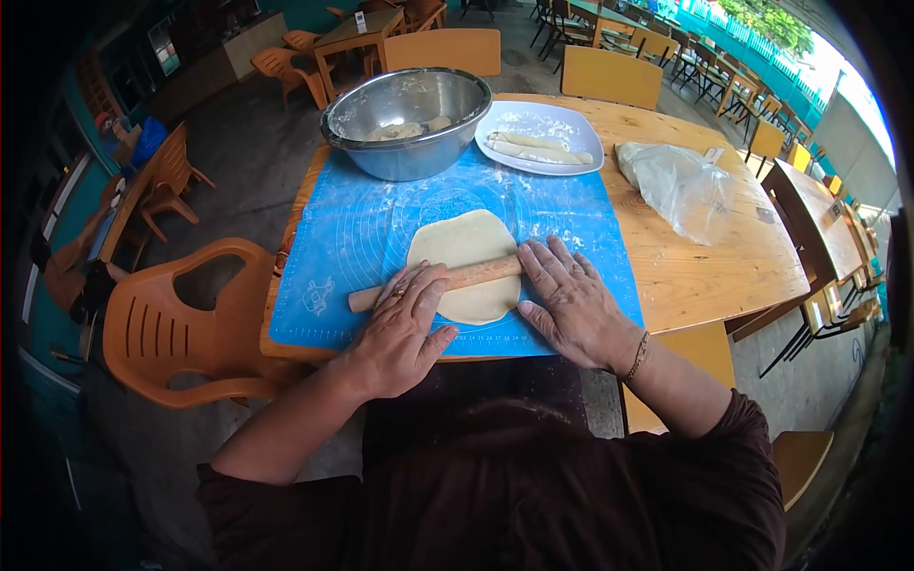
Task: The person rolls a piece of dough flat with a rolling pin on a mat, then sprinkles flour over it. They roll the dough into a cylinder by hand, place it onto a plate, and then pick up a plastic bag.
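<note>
Both hands lie flat with fingers spread, left hand (405,319) and right hand (569,300) pressing a wooden rolling pin (447,282) across the dough round (464,257) at frame centre, flattening it evenly on the blue mat (352,238).

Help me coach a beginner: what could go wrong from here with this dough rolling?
1. Uneven thickness: the rolling pin sticks out past the left hand but barely reaches the right hand, so pressure may be lopsided.
2. Sticking: loose flour shows mostly on the far part of the blue mat.
3. The dough round lies close to the mat's near edge and may spread past it.
</note>
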Demonstrator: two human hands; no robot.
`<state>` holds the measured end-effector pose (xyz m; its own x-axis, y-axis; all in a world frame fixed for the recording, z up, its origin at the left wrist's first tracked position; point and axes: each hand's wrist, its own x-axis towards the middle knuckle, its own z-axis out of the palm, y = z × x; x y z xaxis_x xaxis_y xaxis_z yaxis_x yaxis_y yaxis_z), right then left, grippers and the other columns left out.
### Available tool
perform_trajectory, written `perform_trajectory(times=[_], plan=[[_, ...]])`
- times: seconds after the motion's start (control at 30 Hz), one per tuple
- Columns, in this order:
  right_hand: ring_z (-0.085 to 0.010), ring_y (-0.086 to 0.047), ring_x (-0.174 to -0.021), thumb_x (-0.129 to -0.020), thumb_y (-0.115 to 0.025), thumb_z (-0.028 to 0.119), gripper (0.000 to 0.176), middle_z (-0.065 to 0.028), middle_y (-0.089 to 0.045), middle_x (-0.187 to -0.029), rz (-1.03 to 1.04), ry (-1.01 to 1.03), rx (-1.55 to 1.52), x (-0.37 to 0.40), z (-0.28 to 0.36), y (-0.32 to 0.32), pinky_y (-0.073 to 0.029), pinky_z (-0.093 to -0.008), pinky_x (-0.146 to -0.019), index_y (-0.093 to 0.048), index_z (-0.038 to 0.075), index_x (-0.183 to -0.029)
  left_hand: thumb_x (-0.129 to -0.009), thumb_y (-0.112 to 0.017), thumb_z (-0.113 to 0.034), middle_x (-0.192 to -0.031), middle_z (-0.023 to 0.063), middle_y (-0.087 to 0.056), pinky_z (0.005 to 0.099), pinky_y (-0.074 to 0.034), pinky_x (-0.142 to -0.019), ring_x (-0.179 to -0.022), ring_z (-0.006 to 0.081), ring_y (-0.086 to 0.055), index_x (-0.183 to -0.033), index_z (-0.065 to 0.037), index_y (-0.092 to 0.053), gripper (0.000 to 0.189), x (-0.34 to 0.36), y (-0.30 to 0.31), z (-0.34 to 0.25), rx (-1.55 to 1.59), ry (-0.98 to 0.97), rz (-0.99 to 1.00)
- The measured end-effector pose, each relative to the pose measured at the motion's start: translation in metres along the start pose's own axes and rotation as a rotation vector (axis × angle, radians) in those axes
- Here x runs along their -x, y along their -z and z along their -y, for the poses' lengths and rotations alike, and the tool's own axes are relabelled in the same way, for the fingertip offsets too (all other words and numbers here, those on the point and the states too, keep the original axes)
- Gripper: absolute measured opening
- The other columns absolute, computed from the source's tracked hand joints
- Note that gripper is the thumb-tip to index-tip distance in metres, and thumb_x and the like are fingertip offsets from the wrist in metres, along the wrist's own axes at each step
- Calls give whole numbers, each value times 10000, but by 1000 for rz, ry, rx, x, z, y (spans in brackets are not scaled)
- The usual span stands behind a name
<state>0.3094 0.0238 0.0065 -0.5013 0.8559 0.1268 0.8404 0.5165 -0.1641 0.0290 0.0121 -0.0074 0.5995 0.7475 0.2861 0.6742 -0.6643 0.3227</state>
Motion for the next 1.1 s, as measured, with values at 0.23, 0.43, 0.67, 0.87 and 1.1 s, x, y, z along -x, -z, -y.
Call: perform_trajectory(times=[0.23, 0.43, 0.67, 0.87, 1.1], plan=[[-409, -264, -1494, -1033, -452, 399, 634, -233, -311, -1594, -56, 63, 60, 39, 8, 2, -229, -555, -1203, -367, -11, -1510, -1009, -531, -282, -1454, 271, -421, 521, -235, -1199, -1399, 418, -383, -1392, 70, -417, 533, 14, -4, -11, 69, -86, -102], [-421, -263, -1491, -1053, -420, 379, 557, -250, -321, -1585, -91, 35, -161, 0, -11, 17, -218, -566, -1204, -448, 13, -1472, -1009, -505, -254, -1516, 301, -352, 563, -161, -1212, -1461, 468, -268, -1410, 96, -403, 542, -17, -1, -10, -61, 5, -216], [-454, -98, -1525, -1060, -248, 535, 708, -267, -213, -1625, -128, -162, 93, -97, -25, -21, -110, -554, -1236, -334, 31, -1549, -1047, -291, -521, -1635, 302, -116, 579, 34, -1221, -1528, 462, 46, -1537, 108, -221, 801, -85, 1, 18, -336, 469, -38], [-435, -30, -1537, -1050, -203, 572, 761, -258, -164, -1642, 9, -201, 36, -73, -15, -18, -65, -548, -1241, -269, 22, -1572, -1051, -244, -528, -1643, 295, -84, 619, 61, -1203, -1532, 449, 54, -1546, 104, -198, 804, -66, -10, 6, -275, 490, 133], [-441, -69, -1533, -1056, -215, 548, 757, -266, -178, -1636, 30, -136, 37, -27, 3, -10, -68, -560, -1237, -272, -15, -1559, -1057, -281, -449, -1631, 315, -97, 603, 6, -1215, -1532, 450, 24, -1529, 128, -204, 749, -38, -2, -12, -263, 347, 177]])
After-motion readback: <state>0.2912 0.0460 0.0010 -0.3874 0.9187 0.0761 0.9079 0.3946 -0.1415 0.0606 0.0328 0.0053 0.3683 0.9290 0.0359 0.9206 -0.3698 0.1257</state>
